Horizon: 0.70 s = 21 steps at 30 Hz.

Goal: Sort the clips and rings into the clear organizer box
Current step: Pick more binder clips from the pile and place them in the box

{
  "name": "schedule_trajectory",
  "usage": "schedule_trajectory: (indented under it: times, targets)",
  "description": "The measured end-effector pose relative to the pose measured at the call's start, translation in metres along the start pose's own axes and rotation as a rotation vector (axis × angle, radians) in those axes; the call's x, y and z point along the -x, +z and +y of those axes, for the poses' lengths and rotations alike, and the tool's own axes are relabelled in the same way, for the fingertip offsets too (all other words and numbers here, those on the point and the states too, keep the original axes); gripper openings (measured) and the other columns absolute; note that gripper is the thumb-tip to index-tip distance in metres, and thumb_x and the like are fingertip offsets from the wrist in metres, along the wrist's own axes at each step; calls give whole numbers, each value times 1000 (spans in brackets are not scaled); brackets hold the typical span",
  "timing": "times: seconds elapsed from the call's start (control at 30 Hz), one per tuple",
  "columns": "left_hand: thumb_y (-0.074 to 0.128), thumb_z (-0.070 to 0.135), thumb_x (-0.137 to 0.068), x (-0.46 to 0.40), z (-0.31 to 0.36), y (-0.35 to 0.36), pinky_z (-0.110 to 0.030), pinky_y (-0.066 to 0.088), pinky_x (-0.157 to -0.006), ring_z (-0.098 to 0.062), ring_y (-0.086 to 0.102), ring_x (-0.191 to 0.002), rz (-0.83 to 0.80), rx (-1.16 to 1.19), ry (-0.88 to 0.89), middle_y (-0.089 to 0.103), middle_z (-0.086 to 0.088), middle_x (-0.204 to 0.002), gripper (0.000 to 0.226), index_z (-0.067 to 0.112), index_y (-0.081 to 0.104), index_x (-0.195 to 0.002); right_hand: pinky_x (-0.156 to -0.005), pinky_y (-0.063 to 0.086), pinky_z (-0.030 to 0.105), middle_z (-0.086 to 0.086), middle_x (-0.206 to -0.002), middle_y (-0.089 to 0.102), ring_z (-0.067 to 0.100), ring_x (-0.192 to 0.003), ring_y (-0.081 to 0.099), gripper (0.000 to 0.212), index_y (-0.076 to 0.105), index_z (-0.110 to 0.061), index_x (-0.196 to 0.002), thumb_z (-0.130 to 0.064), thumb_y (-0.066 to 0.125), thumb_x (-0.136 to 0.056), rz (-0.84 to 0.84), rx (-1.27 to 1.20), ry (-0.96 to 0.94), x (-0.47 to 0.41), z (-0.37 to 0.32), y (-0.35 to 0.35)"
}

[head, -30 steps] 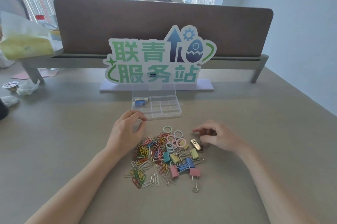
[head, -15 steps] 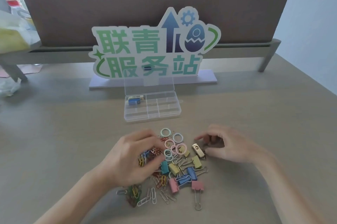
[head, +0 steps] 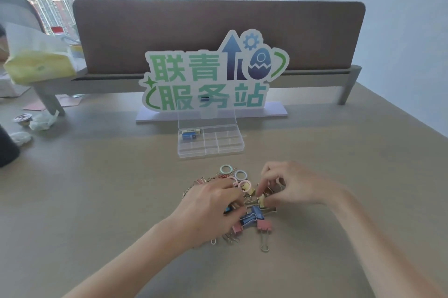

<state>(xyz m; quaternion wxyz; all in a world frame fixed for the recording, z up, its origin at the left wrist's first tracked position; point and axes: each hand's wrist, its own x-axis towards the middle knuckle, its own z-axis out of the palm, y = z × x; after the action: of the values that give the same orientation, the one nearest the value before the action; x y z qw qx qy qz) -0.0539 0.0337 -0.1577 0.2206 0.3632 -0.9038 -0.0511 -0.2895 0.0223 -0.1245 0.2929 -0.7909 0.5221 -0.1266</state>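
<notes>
Beige desk point(head: 97, 200), left hand point(head: 211, 210) curled over clip pile point(head: 247, 212), right hand point(head: 291, 186) fingers pinching yellow binder clip point(head: 262, 199)

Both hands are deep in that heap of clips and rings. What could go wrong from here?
The binder clips look tangled by their wire handles, so lifting one may drag others across the table. The left hand covers much of the heap, so pieces could get knocked aside unseen. The loose rings could roll away.
</notes>
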Motion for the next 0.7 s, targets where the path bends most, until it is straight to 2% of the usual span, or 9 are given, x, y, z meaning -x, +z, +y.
schedule_trajectory:
  times: [0.07,0.2,0.3,0.4,0.5,0.57,0.7]
  targets:
    - [51,44,-81,-2,4,3,-27,46,-53,-10,54,-72,-14,-4,-53,58,11,-78,22,26,64,-78,-64,42,16,-10,-84,61,1,-68,53,18,77,-31,-84,-23,84,-69,-19,29,-21,0,-4,4]
    - [58,41,-83,-3,5,2,-29,48,-66,-14,55,-84,-62,0,-127,56,11,-89,16,26,64,-89,-65,42,17,-8,-85,60,1,-70,52,21,76,-27,-87,-23,85,-68,-55,106,3,-1,-8,7]
    - [58,39,-83,-2,3,0,-26,42,-67,-13,53,-89,-99,-15,-154,56,11,-93,15,28,62,-93,-70,48,24,-11,-82,59,2,-73,55,23,75,-30,-88,-24,83,-68,-54,128,24,-2,-8,9]
    - [60,33,-81,-4,0,-3,-26,39,-67,-11,53,-87,-136,22,-180,55,13,-88,10,30,61,-90,-71,51,29,-11,-80,66,5,-73,60,24,73,-35,-87,-25,82,-67,-57,89,46,-1,-8,8]
    - [63,31,-79,-10,-3,-14,-29,49,-73,-8,57,-81,-163,109,-241,59,15,-84,7,31,64,-85,-62,48,18,-11,-79,71,1,-69,60,22,72,-39,-82,-29,82,-65,-27,35,64,1,-6,-1]
    - [64,30,-77,-14,-6,-26,-30,53,-76,-6,62,-81,-147,155,-271,66,13,-85,7,29,67,-83,-61,45,11,-13,-78,72,1,-71,63,20,74,-33,-83,-25,84,-68,-5,-40,69,3,-3,-12]
    - [69,26,-79,-23,-21,-50,-13,53,-68,4,66,-76,-119,218,-338,70,13,-83,3,28,68,-80,-72,54,18,-12,-77,74,5,-75,70,17,75,-25,-85,-21,84,-71,68,-120,86,-2,-2,-31]
